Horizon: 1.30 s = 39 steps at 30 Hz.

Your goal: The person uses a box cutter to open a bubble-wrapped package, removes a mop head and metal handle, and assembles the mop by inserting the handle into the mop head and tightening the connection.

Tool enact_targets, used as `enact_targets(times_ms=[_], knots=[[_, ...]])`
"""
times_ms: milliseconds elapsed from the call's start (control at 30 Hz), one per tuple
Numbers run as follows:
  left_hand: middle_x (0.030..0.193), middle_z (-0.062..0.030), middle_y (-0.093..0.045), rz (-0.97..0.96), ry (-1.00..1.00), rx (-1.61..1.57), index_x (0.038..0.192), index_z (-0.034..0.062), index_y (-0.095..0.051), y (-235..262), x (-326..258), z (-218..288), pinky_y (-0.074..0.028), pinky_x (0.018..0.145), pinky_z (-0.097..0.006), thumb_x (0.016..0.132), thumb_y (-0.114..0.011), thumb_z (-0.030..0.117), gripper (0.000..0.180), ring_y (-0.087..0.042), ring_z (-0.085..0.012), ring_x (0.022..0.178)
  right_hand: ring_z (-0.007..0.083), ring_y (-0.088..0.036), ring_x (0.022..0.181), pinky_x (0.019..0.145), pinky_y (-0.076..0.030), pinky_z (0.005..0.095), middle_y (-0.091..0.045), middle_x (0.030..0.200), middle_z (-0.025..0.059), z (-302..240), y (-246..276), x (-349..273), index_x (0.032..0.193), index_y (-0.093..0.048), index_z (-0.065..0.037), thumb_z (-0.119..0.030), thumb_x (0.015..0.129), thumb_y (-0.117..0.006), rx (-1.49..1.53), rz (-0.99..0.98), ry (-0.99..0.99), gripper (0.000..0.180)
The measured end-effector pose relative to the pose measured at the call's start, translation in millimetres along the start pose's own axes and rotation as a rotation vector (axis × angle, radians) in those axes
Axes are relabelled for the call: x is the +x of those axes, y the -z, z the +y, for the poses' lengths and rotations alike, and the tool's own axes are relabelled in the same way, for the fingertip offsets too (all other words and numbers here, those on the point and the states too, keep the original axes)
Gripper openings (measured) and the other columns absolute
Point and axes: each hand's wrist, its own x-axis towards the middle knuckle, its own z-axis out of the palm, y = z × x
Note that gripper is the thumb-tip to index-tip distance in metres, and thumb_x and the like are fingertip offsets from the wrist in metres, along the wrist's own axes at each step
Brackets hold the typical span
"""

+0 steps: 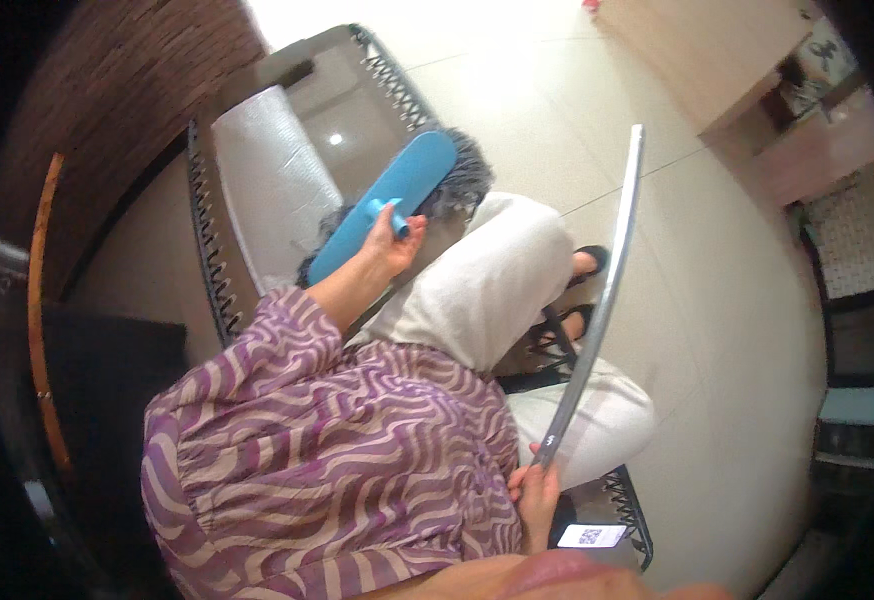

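My left hand (pixel 395 246) is closed around the short socket on the back of a blue flat mop head (pixel 419 172). The mop head is tilted, with its long grey strands (pixel 472 175) showing along the far edge and its blue back facing me. Lower right, my right hand (pixel 537 488) grips one end of a long silver pole (pixel 602 300). This pole rises past my knee and points away over the floor. Pole and mop head are apart from each other. My light trousers (pixel 497 270) lie between the two hands.
I sit on a dark folding lounger (pixel 352 95) with laced edges. A silvery padded sheet (pixel 272 170) lies on it at the left. Near my right hand is a white card (pixel 592 536) with a square code. Pale floor tiles (pixel 727 300) stretch to the right, toward wooden furniture (pixel 707 60).
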Motion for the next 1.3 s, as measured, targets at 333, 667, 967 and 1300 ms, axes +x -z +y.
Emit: enact_targets(times_ms=[333, 667, 967, 1300], knots=[[0.064, -0.0051, -0.051, -0.269, -0.125, 0.388, 0.075, 0.0053, -0.049, -159, -19, -5, -0.052, 0.055, -0.027, 0.084, -0.051, 0.046, 0.042, -0.055, -0.0158, 0.061, 0.0163, -0.051, 0.062, 0.058, -0.042, 0.0281, -0.053, 0.069, 0.0062, 44, 27, -44, 0.096, -0.049, -0.001, -0.028, 0.077, -0.064, -0.709, 0.278, -0.114, 0.037], [0.094, -0.0180, -0.056, -0.583, -0.102, 0.426, 0.100, -0.0027, -0.045, -246, -9, -31, -0.048, 0.086, -0.040, 0.093, -0.028, 0.041, 0.047, -0.056, -0.0302, 0.096, 0.0218, -0.056, 0.073, 0.065, -0.043, 0.0310, -0.056, 0.079, 0.0106, 45, 21, -89, 0.100, -0.049, -0.004, -0.024, 0.076, -0.062, -0.751, 0.175, -0.139, 0.034], [0.104, -0.0213, -0.050, -0.570, -0.019, 0.447, 0.091, -0.0010, -0.043, -245, -27, -29, -0.055, 0.074, -0.035, 0.093, -0.024, 0.037, 0.043, -0.055, -0.0287, 0.099, 0.0276, -0.059, 0.078, 0.071, -0.044, 0.0320, -0.058, 0.085, 0.0134, 82, 37, -94, 0.105, -0.049, -0.007, -0.020, 0.074, -0.063, -0.819, 0.129, -0.073, 0.036], [0.112, -0.0248, -0.047, -0.608, -0.083, 0.484, 0.095, -0.0004, -0.040, -241, -21, -19, -0.050, 0.081, -0.040, 0.093, -0.022, 0.040, 0.044, -0.051, -0.0333, 0.105, 0.0218, -0.059, 0.078, 0.070, -0.044, 0.0281, -0.058, 0.087, 0.0097, 55, 27, -96, 0.106, -0.051, -0.005, -0.014, 0.076, -0.061, -0.817, 0.195, -0.302, 0.033]])
